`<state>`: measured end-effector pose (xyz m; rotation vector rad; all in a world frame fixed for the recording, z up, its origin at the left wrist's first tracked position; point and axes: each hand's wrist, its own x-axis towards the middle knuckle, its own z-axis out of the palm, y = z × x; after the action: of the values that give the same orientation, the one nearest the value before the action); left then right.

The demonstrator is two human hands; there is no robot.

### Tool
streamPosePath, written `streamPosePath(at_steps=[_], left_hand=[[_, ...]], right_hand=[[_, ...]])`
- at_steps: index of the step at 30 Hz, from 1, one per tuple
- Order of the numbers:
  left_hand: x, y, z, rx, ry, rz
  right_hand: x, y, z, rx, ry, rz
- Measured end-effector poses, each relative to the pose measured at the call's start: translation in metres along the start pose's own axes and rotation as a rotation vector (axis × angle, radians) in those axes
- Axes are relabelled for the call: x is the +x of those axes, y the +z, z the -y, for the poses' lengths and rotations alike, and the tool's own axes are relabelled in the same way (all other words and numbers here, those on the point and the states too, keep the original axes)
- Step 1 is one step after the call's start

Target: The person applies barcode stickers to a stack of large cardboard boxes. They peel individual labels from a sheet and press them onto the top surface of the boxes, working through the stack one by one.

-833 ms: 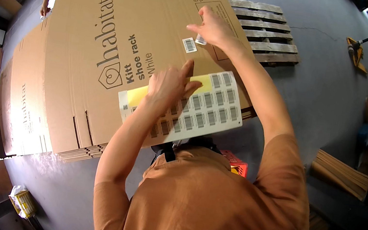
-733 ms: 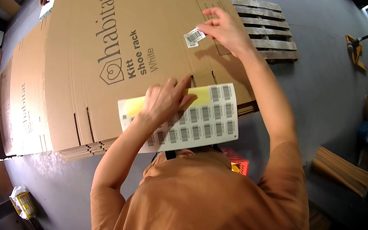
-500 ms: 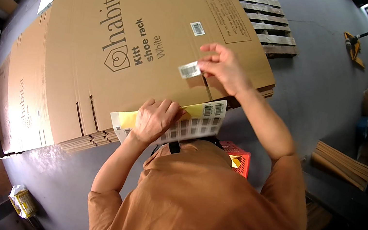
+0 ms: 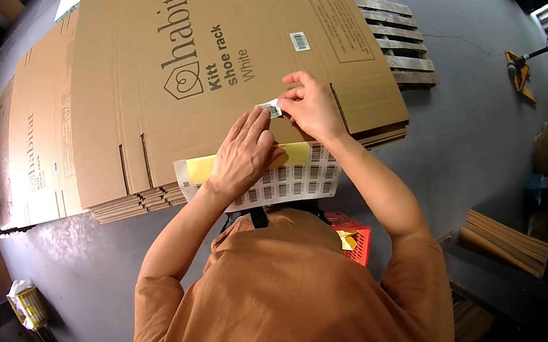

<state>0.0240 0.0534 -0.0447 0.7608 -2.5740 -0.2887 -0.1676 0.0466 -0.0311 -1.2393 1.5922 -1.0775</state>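
My right hand (image 4: 311, 108) pinches a small white barcode label (image 4: 271, 107) between thumb and fingers, low over the top brown carton (image 4: 257, 14). Against the label's left end rest the fingertips of my left hand (image 4: 244, 151), its fingers stretched out flat. Under the left palm lies a sheet of barcode labels (image 4: 298, 179), with a bare yellow strip along its upper part; it overhangs the carton's near edge. Farther up the same carton, another barcode label (image 4: 299, 41) is stuck on flat.
More flattened cartons (image 4: 38, 137) are stacked at the left. A wooden pallet (image 4: 399, 43) and a yellow pallet jack (image 4: 521, 77) stand on the grey floor beyond. Close by my waist is a red plastic basket (image 4: 360, 243). Cardboard pieces (image 4: 504, 243) lie at the right.
My right hand has brought the label down and left toward the carton. My left hand has unbent its fingers and reached forward from the sheet to the label.
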Motion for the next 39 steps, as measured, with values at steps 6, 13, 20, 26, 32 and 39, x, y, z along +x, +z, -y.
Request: streamPosePath(at_steps=[6,13,20,26,32,39], left_hand=[[0.003,-0.002,-0.004,-0.008,-0.051,0.052],[0.01,-0.019,-0.003,-0.175,-0.057,0.073],[0.004,-0.044,-0.016,-0.194,-0.2,0.075],[0.029,-0.035,-0.061,-0.14,-0.102,-0.052],[0.032,-0.032,-0.06,-0.31,-0.179,-0.003],[0.044,-0.031,-0.059,-0.438,-0.363,0.042]], right_hand=[[-0.004,0.01,0.014,-0.618,-0.29,-0.073],[-0.014,-0.04,0.013,-0.461,-0.211,0.118],[-0.069,-0.09,0.022,-0.285,-0.022,0.391],[-0.085,-0.096,0.023,-0.269,-0.146,0.345],[-0.081,-0.089,0.023,-0.36,-0.575,0.15],[-0.069,-0.085,0.021,-0.773,-0.98,-0.063]])
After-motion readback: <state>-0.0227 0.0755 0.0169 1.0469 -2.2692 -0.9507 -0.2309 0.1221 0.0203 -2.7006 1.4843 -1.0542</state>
